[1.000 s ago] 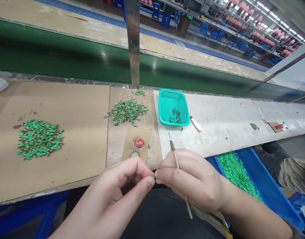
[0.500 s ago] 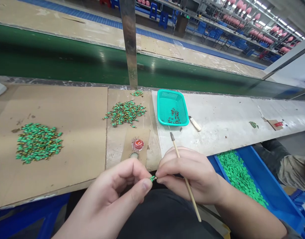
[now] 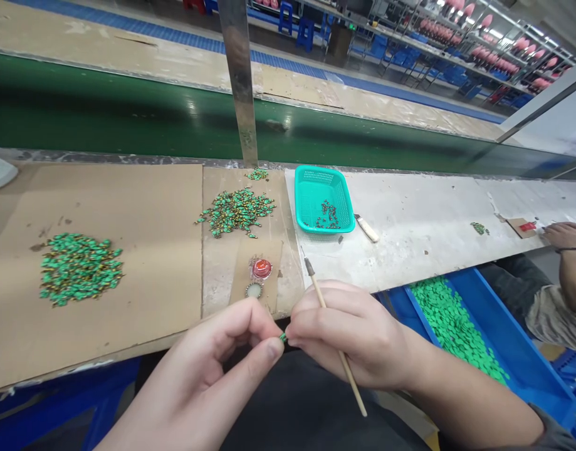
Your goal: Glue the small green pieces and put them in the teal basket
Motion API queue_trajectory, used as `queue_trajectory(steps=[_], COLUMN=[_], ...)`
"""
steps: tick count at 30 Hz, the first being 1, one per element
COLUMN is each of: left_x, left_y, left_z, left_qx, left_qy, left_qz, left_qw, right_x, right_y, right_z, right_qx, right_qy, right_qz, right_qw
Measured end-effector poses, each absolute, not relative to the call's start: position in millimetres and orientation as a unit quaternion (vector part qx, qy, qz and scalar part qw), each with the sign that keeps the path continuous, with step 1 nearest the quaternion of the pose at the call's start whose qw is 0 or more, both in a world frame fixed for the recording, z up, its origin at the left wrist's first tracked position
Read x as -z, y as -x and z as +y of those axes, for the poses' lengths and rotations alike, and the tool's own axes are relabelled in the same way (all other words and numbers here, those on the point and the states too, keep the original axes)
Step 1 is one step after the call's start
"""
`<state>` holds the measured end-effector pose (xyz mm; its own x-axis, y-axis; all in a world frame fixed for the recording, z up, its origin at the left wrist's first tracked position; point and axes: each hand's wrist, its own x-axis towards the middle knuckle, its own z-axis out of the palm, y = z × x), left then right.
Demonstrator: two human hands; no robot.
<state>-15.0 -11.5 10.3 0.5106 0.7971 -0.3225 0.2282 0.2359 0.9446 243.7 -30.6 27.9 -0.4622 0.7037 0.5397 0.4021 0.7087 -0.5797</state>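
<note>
Between thumb and forefinger, my left hand (image 3: 231,357) pinches a tiny green piece (image 3: 282,337), mostly hidden by the fingertips. My right hand (image 3: 348,332) meets it there, its fingertips closed against the piece's other end. A thin wooden paintbrush (image 3: 316,285) is gripped in that same right hand, dark tip pointing up and away. Just beyond my hands, a bottle cap with red liquid (image 3: 262,269) and a round pale cap (image 3: 254,290) rest on a cardboard strip. Piles of small green and gold pieces (image 3: 81,269) lie to the left, with another pile (image 3: 238,211) nearer the middle.
A turquoise basket (image 3: 348,207) holds small dark bits, with a white-handled knife (image 3: 366,228) beside it. Right of me sits a blue tray (image 3: 518,363) with green pieces (image 3: 452,329). A co-worker's hand (image 3: 567,235) rests on the bench at far right. A metal post (image 3: 240,81) rises behind.
My right fingertips have moved in against the green piece, covering more of it. The brush has shifted a little left. The co-worker's hand has come into view on the bench.
</note>
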Motion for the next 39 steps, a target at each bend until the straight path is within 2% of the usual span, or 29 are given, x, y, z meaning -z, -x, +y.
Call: queue_trajectory(steps=[7, 24, 39], left_x=[-3.4, -19.0, -35.4], left_y=[20.9, 24.1, 8.4], left_z=[-18.0, -52.2, -50.0], left_qx=[-0.228, -0.256, -0.247], left_qy=[-0.594, -0.635, -0.625], left_qz=[0.417, 0.412, 0.409], left_qw=[0.649, 0.601, 0.618], right_x=[-25.7, -25.9, -16.8], right_y=[-238.9, -230.5, -234.6], right_z=[-39.8, -80.7, -79.7], right_qx=[-0.176, -0.167, -0.176], right_qy=[0.332, 0.305, 0.297], right_qz=[-0.831, -0.824, -0.81], right_qw=[0.41, 0.448, 0.475])
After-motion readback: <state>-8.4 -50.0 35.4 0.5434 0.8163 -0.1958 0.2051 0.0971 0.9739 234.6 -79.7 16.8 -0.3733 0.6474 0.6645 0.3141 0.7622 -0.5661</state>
